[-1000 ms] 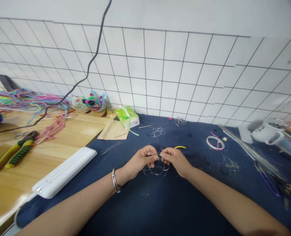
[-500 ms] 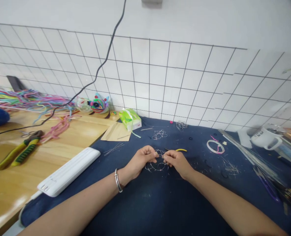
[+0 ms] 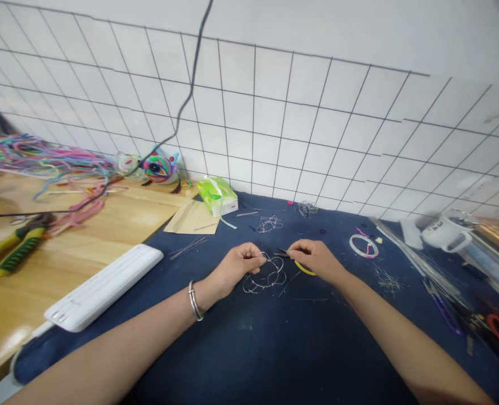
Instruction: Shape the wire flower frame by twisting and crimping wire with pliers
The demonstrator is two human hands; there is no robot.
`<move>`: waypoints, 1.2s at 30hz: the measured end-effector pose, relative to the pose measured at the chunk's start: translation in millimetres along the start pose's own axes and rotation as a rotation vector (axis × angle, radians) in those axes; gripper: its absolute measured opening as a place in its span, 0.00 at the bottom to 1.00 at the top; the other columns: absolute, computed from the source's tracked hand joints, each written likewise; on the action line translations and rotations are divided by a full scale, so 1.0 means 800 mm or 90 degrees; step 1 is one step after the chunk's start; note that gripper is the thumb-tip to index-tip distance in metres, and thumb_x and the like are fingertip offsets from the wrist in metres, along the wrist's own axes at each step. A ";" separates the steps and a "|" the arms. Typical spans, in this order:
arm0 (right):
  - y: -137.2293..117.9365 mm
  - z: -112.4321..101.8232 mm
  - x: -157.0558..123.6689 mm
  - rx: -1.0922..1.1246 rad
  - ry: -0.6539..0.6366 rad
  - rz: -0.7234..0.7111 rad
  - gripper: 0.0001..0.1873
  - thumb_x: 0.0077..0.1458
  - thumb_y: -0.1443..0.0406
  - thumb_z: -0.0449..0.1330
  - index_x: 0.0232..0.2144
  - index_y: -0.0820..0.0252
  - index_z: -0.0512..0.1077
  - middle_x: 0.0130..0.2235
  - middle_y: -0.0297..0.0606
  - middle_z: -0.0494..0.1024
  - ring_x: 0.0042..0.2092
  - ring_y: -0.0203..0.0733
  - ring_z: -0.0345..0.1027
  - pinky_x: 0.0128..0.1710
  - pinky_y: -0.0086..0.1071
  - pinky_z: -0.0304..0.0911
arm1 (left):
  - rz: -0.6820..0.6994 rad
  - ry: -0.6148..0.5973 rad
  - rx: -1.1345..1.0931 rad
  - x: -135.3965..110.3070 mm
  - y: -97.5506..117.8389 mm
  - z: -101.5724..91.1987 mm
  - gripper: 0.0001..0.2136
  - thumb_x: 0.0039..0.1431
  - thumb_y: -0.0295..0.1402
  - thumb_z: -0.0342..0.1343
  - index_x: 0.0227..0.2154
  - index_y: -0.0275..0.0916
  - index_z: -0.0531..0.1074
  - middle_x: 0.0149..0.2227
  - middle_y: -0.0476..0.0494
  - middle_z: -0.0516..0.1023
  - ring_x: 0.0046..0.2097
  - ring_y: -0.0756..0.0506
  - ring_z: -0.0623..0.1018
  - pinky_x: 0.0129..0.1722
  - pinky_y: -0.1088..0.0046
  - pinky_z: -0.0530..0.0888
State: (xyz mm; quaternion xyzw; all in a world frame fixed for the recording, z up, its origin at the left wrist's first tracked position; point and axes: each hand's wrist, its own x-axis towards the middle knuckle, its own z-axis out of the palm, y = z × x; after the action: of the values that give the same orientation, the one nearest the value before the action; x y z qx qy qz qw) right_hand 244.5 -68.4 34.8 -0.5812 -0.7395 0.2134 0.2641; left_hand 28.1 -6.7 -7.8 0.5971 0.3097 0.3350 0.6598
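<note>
My left hand [image 3: 241, 265], a silver bangle on its wrist, pinches the upper edge of a piece of thin wire bent into several joined loops [image 3: 270, 279]. The loops hang below the fingertips, just over the dark blue cloth. My right hand [image 3: 314, 257] has its fingers closed on small yellow-handled pliers [image 3: 305, 269] to the right of the wire loops. Their dark, narrow jaws point left toward the wire and look slightly apart. My right palm hides part of the handles.
Behind my hands lie tangled wire loops [image 3: 270, 224] and a green tissue pack [image 3: 217, 197]. A white power strip [image 3: 106, 287] is at left, near larger green-and-yellow pliers [image 3: 19, 247]. To the right are a tape ring [image 3: 363, 246], a mug [image 3: 447, 232] and purple-handled scissors [image 3: 443, 309].
My right hand has let go of the wire and closed on the yellow-handled pliers. My left hand still pinches the loops. The view has shifted slightly.
</note>
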 end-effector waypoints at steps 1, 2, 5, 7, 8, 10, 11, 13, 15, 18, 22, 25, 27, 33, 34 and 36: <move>0.002 -0.006 -0.001 -0.045 -0.006 -0.019 0.12 0.56 0.61 0.49 0.32 0.58 0.71 0.31 0.35 0.74 0.32 0.36 0.65 0.31 0.29 0.57 | -0.002 0.006 -0.005 0.001 -0.001 -0.001 0.09 0.48 0.34 0.59 0.26 0.34 0.67 0.23 0.53 0.67 0.24 0.55 0.66 0.26 0.80 0.63; 0.004 -0.010 -0.004 -0.091 -0.020 -0.044 0.10 0.55 0.62 0.51 0.31 0.57 0.72 0.31 0.35 0.74 0.33 0.37 0.65 0.33 0.30 0.57 | -0.004 0.011 -0.009 0.002 -0.001 -0.002 0.09 0.48 0.34 0.59 0.26 0.35 0.67 0.22 0.53 0.67 0.24 0.55 0.66 0.25 0.80 0.63; 0.001 -0.003 -0.017 -0.223 -0.084 -0.141 0.06 0.53 0.66 0.54 0.28 0.58 0.72 0.30 0.37 0.74 0.35 0.39 0.64 0.36 0.32 0.56 | -0.004 0.019 -0.018 0.003 -0.001 -0.002 0.09 0.48 0.34 0.59 0.26 0.35 0.66 0.22 0.53 0.67 0.24 0.55 0.66 0.25 0.80 0.63; -0.004 0.012 -0.027 -0.306 -0.116 -0.204 0.07 0.53 0.70 0.53 0.27 0.60 0.71 0.29 0.39 0.73 0.34 0.39 0.63 0.35 0.33 0.55 | 0.000 0.013 -0.024 0.003 0.000 -0.001 0.09 0.48 0.34 0.59 0.26 0.35 0.66 0.23 0.53 0.67 0.24 0.55 0.66 0.26 0.80 0.63; -0.006 0.020 -0.031 -0.345 -0.124 -0.230 0.08 0.53 0.72 0.52 0.27 0.62 0.70 0.28 0.40 0.72 0.33 0.40 0.62 0.34 0.33 0.55 | 0.002 0.006 -0.028 0.002 0.001 0.000 0.08 0.48 0.33 0.59 0.26 0.35 0.66 0.23 0.53 0.67 0.24 0.55 0.66 0.26 0.79 0.63; -0.009 0.033 -0.037 -0.413 -0.129 -0.278 0.10 0.53 0.75 0.49 0.28 0.64 0.70 0.28 0.43 0.72 0.33 0.41 0.61 0.32 0.35 0.54 | 0.002 0.000 -0.034 0.001 0.002 0.001 0.08 0.48 0.33 0.59 0.26 0.35 0.66 0.24 0.52 0.68 0.24 0.55 0.66 0.26 0.79 0.63; -0.010 0.037 -0.039 -0.440 -0.131 -0.300 0.11 0.53 0.76 0.49 0.28 0.65 0.70 0.28 0.44 0.71 0.32 0.42 0.60 0.32 0.35 0.53 | 0.002 -0.001 -0.036 0.001 0.003 0.002 0.08 0.48 0.33 0.59 0.26 0.35 0.66 0.24 0.52 0.68 0.24 0.55 0.66 0.26 0.79 0.64; -0.008 0.042 -0.038 -0.481 -0.131 -0.338 0.12 0.54 0.76 0.48 0.28 0.64 0.69 0.28 0.44 0.71 0.32 0.42 0.60 0.31 0.36 0.53 | 0.000 -0.001 -0.041 0.001 0.004 0.002 0.08 0.48 0.33 0.59 0.26 0.35 0.66 0.25 0.52 0.68 0.24 0.55 0.66 0.27 0.78 0.64; -0.004 0.043 -0.034 -0.507 -0.125 -0.364 0.12 0.54 0.76 0.47 0.28 0.64 0.69 0.28 0.43 0.70 0.31 0.42 0.59 0.30 0.36 0.52 | -0.002 -0.001 -0.047 0.002 0.004 0.001 0.08 0.48 0.33 0.59 0.26 0.35 0.66 0.25 0.52 0.68 0.24 0.55 0.66 0.27 0.78 0.64; 0.005 0.041 -0.028 -0.524 -0.110 -0.379 0.11 0.55 0.75 0.47 0.29 0.63 0.68 0.29 0.41 0.70 0.31 0.41 0.59 0.31 0.35 0.53 | -0.003 -0.007 -0.049 0.004 0.004 0.000 0.07 0.48 0.32 0.59 0.27 0.35 0.66 0.25 0.52 0.68 0.24 0.55 0.65 0.26 0.79 0.63; 0.012 0.033 -0.027 -0.482 -0.079 -0.393 0.12 0.57 0.74 0.46 0.30 0.61 0.67 0.31 0.40 0.70 0.35 0.40 0.61 0.35 0.35 0.55 | -0.005 -0.015 -0.051 0.005 0.004 -0.001 0.07 0.48 0.31 0.59 0.28 0.35 0.66 0.26 0.52 0.69 0.24 0.55 0.66 0.26 0.79 0.63; 0.012 0.025 -0.028 -0.430 -0.078 -0.402 0.12 0.56 0.74 0.45 0.34 0.61 0.68 0.32 0.41 0.71 0.37 0.40 0.61 0.38 0.35 0.56 | -0.004 -0.026 -0.066 0.005 0.005 -0.001 0.08 0.49 0.31 0.59 0.28 0.36 0.65 0.28 0.51 0.69 0.24 0.56 0.66 0.27 0.79 0.63; 0.013 0.020 -0.029 -0.410 -0.089 -0.395 0.13 0.55 0.74 0.45 0.36 0.61 0.67 0.33 0.40 0.70 0.37 0.40 0.61 0.38 0.35 0.57 | -0.008 -0.032 -0.085 0.005 0.004 -0.001 0.09 0.49 0.31 0.59 0.30 0.36 0.65 0.28 0.51 0.70 0.25 0.55 0.67 0.27 0.79 0.64; 0.041 0.016 -0.024 -0.316 -0.026 -0.303 0.15 0.54 0.74 0.45 0.39 0.59 0.67 0.36 0.42 0.71 0.40 0.41 0.63 0.42 0.38 0.60 | -0.023 -0.049 -0.109 0.005 0.002 -0.002 0.14 0.49 0.31 0.59 0.38 0.38 0.63 0.30 0.50 0.71 0.26 0.55 0.67 0.28 0.77 0.65; 0.047 0.018 -0.023 -0.267 -0.006 -0.264 0.15 0.54 0.73 0.45 0.40 0.59 0.68 0.37 0.42 0.71 0.41 0.42 0.64 0.43 0.39 0.60 | -0.024 -0.053 -0.101 0.004 0.002 -0.002 0.14 0.49 0.31 0.59 0.39 0.38 0.64 0.30 0.49 0.71 0.25 0.55 0.67 0.28 0.77 0.65; 0.055 0.022 -0.021 -0.183 0.026 -0.187 0.13 0.55 0.71 0.46 0.39 0.58 0.68 0.38 0.42 0.72 0.42 0.42 0.65 0.44 0.39 0.60 | -0.023 -0.056 -0.087 0.003 0.002 -0.001 0.15 0.49 0.31 0.59 0.40 0.38 0.64 0.30 0.49 0.71 0.26 0.55 0.67 0.28 0.77 0.65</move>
State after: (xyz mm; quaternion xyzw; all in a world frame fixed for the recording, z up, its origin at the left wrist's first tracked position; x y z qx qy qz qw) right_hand 269.0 -74.6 -8.2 -0.5029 -0.8337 0.0531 0.2218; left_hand 28.7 -3.8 -6.7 0.5591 0.2673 0.3170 0.7180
